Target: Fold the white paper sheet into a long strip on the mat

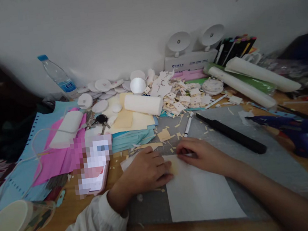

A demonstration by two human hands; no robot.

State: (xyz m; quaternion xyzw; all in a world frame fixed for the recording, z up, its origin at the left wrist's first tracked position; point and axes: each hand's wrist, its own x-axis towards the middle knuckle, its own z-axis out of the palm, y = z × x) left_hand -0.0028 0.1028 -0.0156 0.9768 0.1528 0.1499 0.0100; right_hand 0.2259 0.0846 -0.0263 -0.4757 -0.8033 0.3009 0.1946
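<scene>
A white sheet of paper [202, 200] lies on the grey cutting mat [148, 209] in front of me. My left hand [148, 171] is closed over the sheet's far left part, its bent fingers pressed together on the paper. Beside those fingertips a small pale yellow patch [173, 168] shows. My right hand [203, 157] has curled fingers at the sheet's far edge, pinching it. The right fingertips are partly hidden. A white pen [188, 124] lies just beyond the right hand. Yellow paper scraps [164, 134] are strewn beyond both hands.
Right of the sheet lie a black utility knife [232, 133] and a blue glue gun [288, 126]. To the left are a phone [97, 164], a clear cup [27, 222] and coloured paper [64, 159]. Further back are a white roll [143, 104], cut pieces [182, 97] and a bottle [57, 74].
</scene>
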